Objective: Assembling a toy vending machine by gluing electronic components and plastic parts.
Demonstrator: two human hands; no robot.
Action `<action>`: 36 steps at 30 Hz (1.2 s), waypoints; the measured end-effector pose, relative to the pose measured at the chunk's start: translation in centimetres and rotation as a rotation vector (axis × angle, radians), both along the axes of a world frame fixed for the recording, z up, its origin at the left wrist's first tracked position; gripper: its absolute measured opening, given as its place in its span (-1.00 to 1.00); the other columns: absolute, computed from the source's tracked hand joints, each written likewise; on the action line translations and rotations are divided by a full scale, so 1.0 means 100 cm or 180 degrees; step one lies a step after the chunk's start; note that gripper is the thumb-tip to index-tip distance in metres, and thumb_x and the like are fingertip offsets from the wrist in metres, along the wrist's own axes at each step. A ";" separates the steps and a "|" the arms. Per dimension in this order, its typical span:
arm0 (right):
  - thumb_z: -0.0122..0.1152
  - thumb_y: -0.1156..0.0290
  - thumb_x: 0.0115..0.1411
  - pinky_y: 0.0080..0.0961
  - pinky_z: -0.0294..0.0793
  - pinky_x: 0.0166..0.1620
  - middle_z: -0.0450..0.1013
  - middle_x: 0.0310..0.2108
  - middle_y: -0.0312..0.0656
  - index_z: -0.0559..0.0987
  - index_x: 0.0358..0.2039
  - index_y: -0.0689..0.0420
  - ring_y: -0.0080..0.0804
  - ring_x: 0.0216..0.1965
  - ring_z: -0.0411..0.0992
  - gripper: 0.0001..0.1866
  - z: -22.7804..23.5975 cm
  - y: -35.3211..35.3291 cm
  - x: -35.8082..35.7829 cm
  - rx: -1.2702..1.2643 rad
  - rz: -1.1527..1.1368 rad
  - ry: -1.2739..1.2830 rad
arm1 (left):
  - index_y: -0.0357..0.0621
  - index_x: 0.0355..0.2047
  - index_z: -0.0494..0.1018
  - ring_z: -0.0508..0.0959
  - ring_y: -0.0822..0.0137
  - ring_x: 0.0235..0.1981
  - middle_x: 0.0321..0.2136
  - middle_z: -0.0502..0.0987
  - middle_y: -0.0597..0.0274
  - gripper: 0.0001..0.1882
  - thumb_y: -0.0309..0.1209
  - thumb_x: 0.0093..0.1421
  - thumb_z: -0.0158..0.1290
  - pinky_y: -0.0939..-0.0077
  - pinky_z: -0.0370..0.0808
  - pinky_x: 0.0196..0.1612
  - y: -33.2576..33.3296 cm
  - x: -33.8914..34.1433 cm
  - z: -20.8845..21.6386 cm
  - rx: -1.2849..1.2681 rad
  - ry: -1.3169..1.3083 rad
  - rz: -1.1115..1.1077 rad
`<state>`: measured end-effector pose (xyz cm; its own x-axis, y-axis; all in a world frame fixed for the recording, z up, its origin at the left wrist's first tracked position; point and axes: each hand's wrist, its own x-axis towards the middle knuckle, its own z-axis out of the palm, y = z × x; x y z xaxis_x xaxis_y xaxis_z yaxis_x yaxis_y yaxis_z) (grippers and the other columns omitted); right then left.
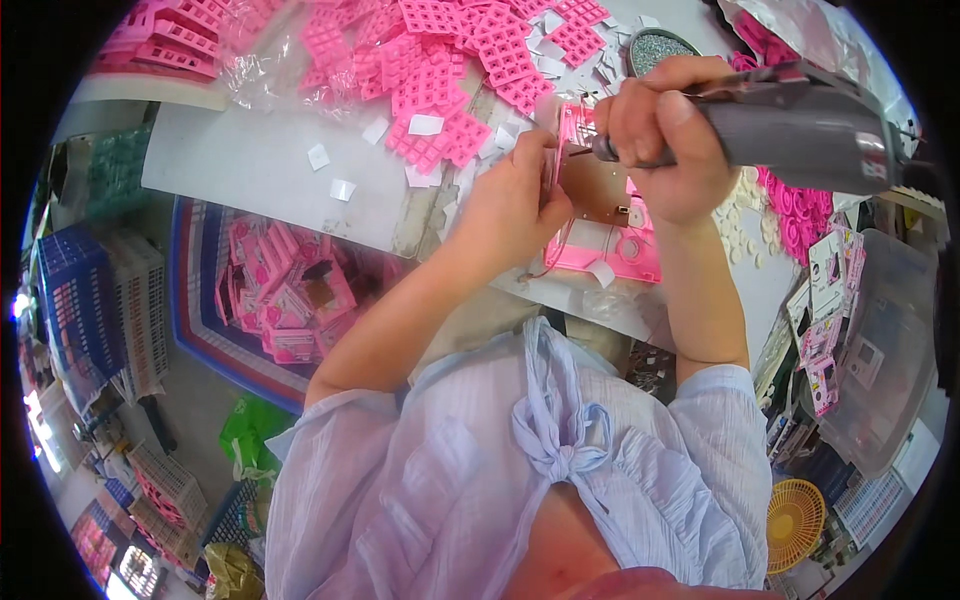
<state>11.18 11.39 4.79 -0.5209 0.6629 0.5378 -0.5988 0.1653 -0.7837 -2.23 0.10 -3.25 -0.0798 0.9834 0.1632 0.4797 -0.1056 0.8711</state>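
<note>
My right hand (665,140) is wrapped round a grey electric screwdriver (800,130) held almost level. Its thin bit points left, at a small pink plastic piece (562,165). That piece is pinched upright in the fingers of my left hand (512,205); whether the bit touches it I cannot tell. Beneath my hands a pink plastic casing (600,262) lies on the table, with a brown board (597,195) in it and thin wires at its left side. My right hand hides part of the casing.
Pink grid-like parts (430,90) and white paper squares heap across the table's far side. A round tin of screws (657,48) stands behind my right hand. Cream buttons (745,215) and magenta pieces (800,215) lie right. A blue-rimmed basket (190,300) of pink casings sits left.
</note>
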 end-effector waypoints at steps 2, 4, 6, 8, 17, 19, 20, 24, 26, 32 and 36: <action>-0.11 0.38 0.36 -0.35 0.31 -0.39 0.20 -0.65 -0.32 0.41 -0.02 0.16 -0.51 -0.63 0.17 -0.75 0.010 0.000 0.010 0.0005 0.0094 -0.0001 | -0.24 0.10 0.24 0.44 0.23 -0.66 -0.61 0.40 0.18 -0.47 -0.58 0.10 0.12 0.32 0.34 -0.54 0.000 -0.002 0.000 -0.0082 -0.0179 -0.0046; -0.11 0.37 0.36 -0.35 0.31 -0.39 0.21 -0.64 -0.32 0.41 -0.01 0.15 -0.51 -0.62 0.17 -0.75 0.022 0.002 0.017 0.0156 0.0143 -0.0001 | -0.24 0.09 0.25 0.44 0.24 -0.65 -0.60 0.41 0.17 -0.48 -0.59 0.11 0.12 0.32 0.34 -0.54 0.002 -0.008 0.008 -0.0097 -0.0119 -0.0155; -0.10 0.41 0.35 -0.35 0.30 -0.40 0.21 -0.64 -0.32 0.42 0.00 0.16 -0.51 -0.62 0.18 -0.75 0.023 0.002 0.020 0.0162 0.0109 0.0074 | -0.25 0.09 0.25 0.45 0.24 -0.65 -0.60 0.42 0.16 -0.48 -0.60 0.11 0.11 0.32 0.34 -0.54 0.001 -0.005 0.010 -0.0065 0.0018 -0.0140; -0.07 0.43 0.35 -0.35 0.30 -0.42 0.20 -0.65 -0.32 0.42 -0.01 0.17 -0.52 -0.62 0.18 -0.76 0.012 0.000 0.017 -0.0001 0.0042 0.0084 | -0.25 0.09 0.25 0.46 0.24 -0.64 -0.58 0.43 0.14 -0.49 -0.61 0.11 0.09 0.32 0.34 -0.54 0.003 0.000 0.011 0.0045 0.0259 -0.0018; 0.10 0.57 0.25 -0.39 0.40 -0.46 0.35 -0.67 -0.19 0.48 -0.22 0.32 -0.51 -0.66 0.28 -0.88 -0.018 -0.009 -0.017 -0.0286 -0.0756 -0.0764 | -0.24 0.08 0.24 0.54 0.01 -0.53 -0.53 0.48 0.06 -0.51 -0.50 0.13 0.07 0.15 0.44 -0.44 0.003 0.000 0.006 0.0072 0.0103 0.0001; 0.11 0.56 0.25 -0.41 0.38 -0.47 0.34 -0.67 -0.20 0.48 -0.21 0.31 -0.51 -0.66 0.27 -0.88 -0.016 -0.007 -0.018 -0.0287 -0.0640 -0.0541 | -0.24 0.09 0.23 0.55 -0.04 -0.50 -0.52 0.49 0.04 -0.51 -0.49 0.14 0.07 0.12 0.45 -0.41 0.002 -0.001 0.005 0.0061 0.0163 -0.0015; 0.11 0.56 0.25 -0.42 0.37 -0.48 0.34 -0.66 -0.21 0.48 -0.21 0.31 -0.51 -0.66 0.27 -0.88 -0.015 -0.005 -0.017 -0.0288 -0.0575 -0.0428 | -0.24 0.09 0.23 0.55 -0.06 -0.48 -0.51 0.50 0.03 -0.50 -0.48 0.14 0.07 0.11 0.45 -0.40 0.001 -0.002 0.005 0.0055 0.0194 -0.0016; 0.10 0.55 0.27 -0.46 0.30 -0.51 0.32 -0.66 -0.23 0.46 -0.20 0.30 -0.53 -0.66 0.25 -0.88 -0.013 -0.002 -0.014 -0.0184 -0.0305 -0.0297 | -0.21 0.12 0.22 0.56 -0.09 -0.46 -0.49 0.51 0.02 -0.49 -0.49 0.15 0.06 0.10 0.47 -0.38 0.001 -0.002 0.005 0.0049 0.0110 -0.0012; 0.09 0.53 0.28 -0.48 0.27 -0.53 0.30 -0.66 -0.25 0.45 -0.19 0.29 -0.54 -0.66 0.24 -0.87 -0.013 -0.004 -0.016 -0.0157 -0.0280 -0.0309 | -0.20 0.14 0.21 0.56 -0.07 -0.46 -0.48 0.51 0.03 -0.47 -0.49 0.16 0.06 0.11 0.47 -0.38 0.001 -0.003 0.003 0.0004 0.0103 -0.0037; 0.09 0.51 0.29 -0.50 0.28 -0.53 0.26 -0.67 -0.28 0.44 -0.16 0.27 -0.55 -0.66 0.21 -0.86 -0.017 -0.003 -0.010 -0.0177 -0.0207 -0.0219 | -0.26 0.07 0.20 0.57 -0.22 -0.37 -0.40 0.53 -0.15 -0.50 -0.45 0.14 0.06 -0.04 0.49 -0.31 0.002 -0.005 0.010 -0.0220 -0.0043 -0.0149; 0.07 0.51 0.30 -0.49 0.27 -0.53 0.25 -0.68 -0.30 0.43 -0.14 0.25 -0.55 -0.66 0.21 -0.85 -0.014 -0.005 -0.010 -0.0074 -0.0218 -0.0212 | -0.24 0.08 0.20 0.57 -0.22 -0.37 -0.39 0.53 -0.17 -0.50 -0.45 0.14 0.07 -0.04 0.49 -0.30 0.002 -0.004 0.011 -0.0299 -0.0077 -0.0155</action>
<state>10.21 10.88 3.37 -0.5080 0.7102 0.4874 -0.5330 0.1854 -0.8256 -2.65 0.31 -2.18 -0.0344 0.9970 0.0688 0.4547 -0.0457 0.8895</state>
